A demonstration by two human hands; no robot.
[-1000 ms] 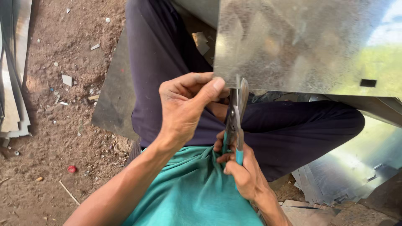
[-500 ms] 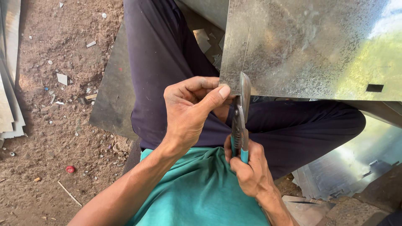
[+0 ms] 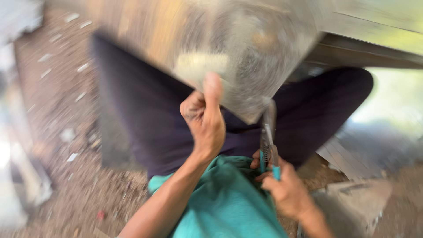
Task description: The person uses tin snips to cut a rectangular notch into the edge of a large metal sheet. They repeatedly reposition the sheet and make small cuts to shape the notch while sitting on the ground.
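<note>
The picture is smeared by motion. My left hand (image 3: 203,120) grips the lower edge of a shiny galvanised metal sheet (image 3: 246,53), thumb pointing up against its face. The sheet is turned so that one corner points down at the middle. My right hand (image 3: 285,190) is closed around the teal handles of tin snips (image 3: 267,142), whose blades point up at that lower corner. Both hands are above my lap, over dark trousers and a teal shirt.
Bare dirt ground (image 3: 57,132) with small scraps lies to the left. Blurred pale metal strips (image 3: 17,185) are at the far left. More sheet metal (image 3: 374,39) is at the upper right and a flat piece (image 3: 352,198) at the lower right.
The metal sheet has swung round so a corner now points down. My left hand shifted from pinching near the snips to gripping the sheet's edge with the thumb up. The view jolted.
</note>
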